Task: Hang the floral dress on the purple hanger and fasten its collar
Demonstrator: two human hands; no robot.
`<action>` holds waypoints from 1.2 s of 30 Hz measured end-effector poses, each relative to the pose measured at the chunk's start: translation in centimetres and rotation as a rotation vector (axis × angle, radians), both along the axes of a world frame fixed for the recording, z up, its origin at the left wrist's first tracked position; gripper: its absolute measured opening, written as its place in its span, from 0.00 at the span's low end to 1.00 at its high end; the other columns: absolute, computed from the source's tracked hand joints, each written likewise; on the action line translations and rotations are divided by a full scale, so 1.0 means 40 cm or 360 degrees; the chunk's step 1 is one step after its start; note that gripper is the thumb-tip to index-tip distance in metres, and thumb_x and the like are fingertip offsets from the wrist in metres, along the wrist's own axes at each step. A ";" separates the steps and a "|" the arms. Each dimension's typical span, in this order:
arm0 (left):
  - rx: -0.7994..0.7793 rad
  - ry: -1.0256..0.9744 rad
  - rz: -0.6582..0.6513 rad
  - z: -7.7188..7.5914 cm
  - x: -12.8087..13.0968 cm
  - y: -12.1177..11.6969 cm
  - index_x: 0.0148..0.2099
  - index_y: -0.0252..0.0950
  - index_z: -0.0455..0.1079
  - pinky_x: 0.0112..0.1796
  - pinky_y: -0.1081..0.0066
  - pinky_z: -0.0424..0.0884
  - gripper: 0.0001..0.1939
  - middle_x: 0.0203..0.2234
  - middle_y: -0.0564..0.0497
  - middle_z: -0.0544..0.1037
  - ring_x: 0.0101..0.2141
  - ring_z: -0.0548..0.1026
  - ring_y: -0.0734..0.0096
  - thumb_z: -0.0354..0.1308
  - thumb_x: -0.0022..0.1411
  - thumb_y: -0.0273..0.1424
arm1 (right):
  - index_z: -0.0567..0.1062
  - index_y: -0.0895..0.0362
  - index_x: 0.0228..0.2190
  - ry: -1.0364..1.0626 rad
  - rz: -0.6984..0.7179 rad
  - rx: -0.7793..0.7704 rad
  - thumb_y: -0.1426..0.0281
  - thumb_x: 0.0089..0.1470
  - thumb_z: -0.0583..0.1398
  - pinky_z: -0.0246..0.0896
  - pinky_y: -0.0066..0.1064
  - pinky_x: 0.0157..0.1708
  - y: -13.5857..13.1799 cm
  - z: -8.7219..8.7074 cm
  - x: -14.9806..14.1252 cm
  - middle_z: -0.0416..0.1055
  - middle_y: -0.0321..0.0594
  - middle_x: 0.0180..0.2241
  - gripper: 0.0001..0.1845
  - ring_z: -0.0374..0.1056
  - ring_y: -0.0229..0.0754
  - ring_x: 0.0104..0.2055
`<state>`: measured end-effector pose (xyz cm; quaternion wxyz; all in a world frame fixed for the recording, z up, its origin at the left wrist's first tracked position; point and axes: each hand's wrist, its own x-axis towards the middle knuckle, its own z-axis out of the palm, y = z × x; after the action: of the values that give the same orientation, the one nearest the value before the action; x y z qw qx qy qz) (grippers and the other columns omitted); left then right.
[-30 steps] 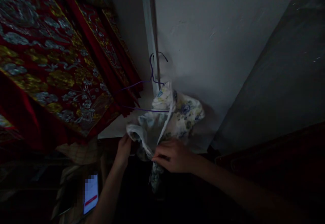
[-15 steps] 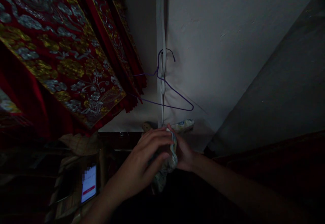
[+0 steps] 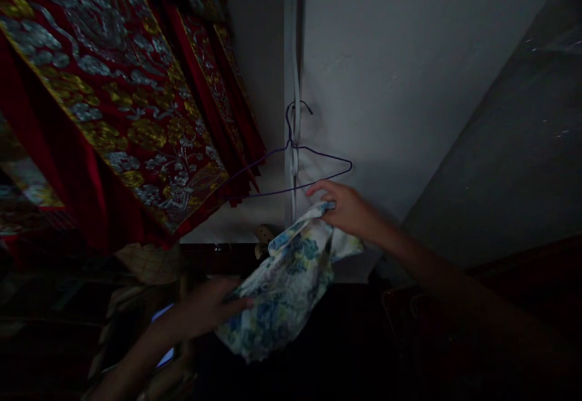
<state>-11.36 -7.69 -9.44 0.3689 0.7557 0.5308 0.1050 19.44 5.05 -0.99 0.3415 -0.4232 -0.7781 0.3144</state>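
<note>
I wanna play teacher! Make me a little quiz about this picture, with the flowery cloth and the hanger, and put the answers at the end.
1. Which hand grips the upper end of the floral cloth? A) left B) right
2. True or false: the floral cloth hangs over the purple hanger.
3. Fill in: the embroidered fabric on the picture's left has gold and silver patterns on a ____ background.

Key:
1. B, the right hand.
2. False; the cloth is held below the hanger's shoulders, not draped over them.
3. Red.
</note>
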 end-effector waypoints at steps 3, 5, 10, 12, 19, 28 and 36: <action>0.0109 0.0017 0.0057 0.050 -0.041 0.025 0.35 0.34 0.73 0.33 0.75 0.64 0.23 0.29 0.53 0.75 0.32 0.71 0.68 0.49 0.70 0.48 | 0.67 0.56 0.61 0.0116 -0.0009 -0.0005 0.77 0.45 0.63 0.62 0.28 0.29 0.106 -0.036 0.001 0.75 0.35 0.31 0.40 0.69 0.40 0.28; 0.0191 0.0090 0.0028 0.076 -0.048 0.038 0.32 0.34 0.72 0.30 0.75 0.61 0.21 0.25 0.55 0.72 0.28 0.69 0.70 0.51 0.68 0.45 | 0.71 0.55 0.58 0.0142 0.0100 -0.0073 0.77 0.44 0.63 0.66 0.31 0.35 0.153 -0.074 -0.003 0.78 0.39 0.37 0.37 0.72 0.42 0.34; -0.0148 0.0335 -0.0123 0.063 -0.014 0.043 0.26 0.35 0.66 0.24 0.75 0.56 0.17 0.20 0.57 0.65 0.23 0.62 0.74 0.56 0.63 0.41 | 0.81 0.57 0.37 0.0207 0.0191 0.0094 0.78 0.41 0.60 0.66 0.32 0.38 0.148 -0.132 0.021 0.80 0.37 0.34 0.18 0.74 0.44 0.37; -0.0021 0.0320 -0.0261 0.047 0.017 0.030 0.26 0.36 0.65 0.27 0.74 0.60 0.13 0.23 0.54 0.69 0.26 0.66 0.72 0.56 0.62 0.34 | 0.80 0.57 0.31 0.0202 0.0154 0.0134 0.77 0.42 0.60 0.65 0.31 0.35 0.116 -0.127 0.049 0.79 0.37 0.30 0.12 0.74 0.43 0.34; 0.0044 -0.0541 -0.0227 0.089 0.102 -0.024 0.26 0.37 0.58 0.33 0.73 0.63 0.17 0.27 0.54 0.69 0.31 0.67 0.70 0.63 0.59 0.36 | 0.75 0.55 0.27 0.0315 -0.0004 0.0145 0.74 0.40 0.64 0.64 0.29 0.29 0.040 -0.095 0.153 0.77 0.36 0.26 0.07 0.72 0.41 0.28; 0.0390 0.0132 0.0036 0.104 -0.010 0.067 0.40 0.43 0.78 0.46 0.66 0.70 0.15 0.36 0.45 0.83 0.43 0.79 0.55 0.59 0.61 0.47 | 0.69 0.54 0.29 0.0290 0.0048 0.0053 0.72 0.44 0.64 0.58 0.27 0.23 0.010 -0.120 0.141 0.76 0.35 0.25 0.09 0.72 0.41 0.26; 0.1159 0.0176 0.0117 0.205 -0.031 0.165 0.36 0.38 0.73 0.60 0.56 0.62 0.07 0.52 0.40 0.76 0.57 0.71 0.50 0.57 0.61 0.35 | 0.70 0.54 0.31 0.0350 0.0097 0.0233 0.75 0.47 0.63 0.62 0.29 0.30 0.001 -0.142 0.128 0.77 0.36 0.28 0.08 0.74 0.42 0.31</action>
<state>-12.58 -1.10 -1.25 0.0424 0.8224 0.5046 0.2592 24.57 5.11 -6.67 0.4450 -0.3362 -0.7693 0.3116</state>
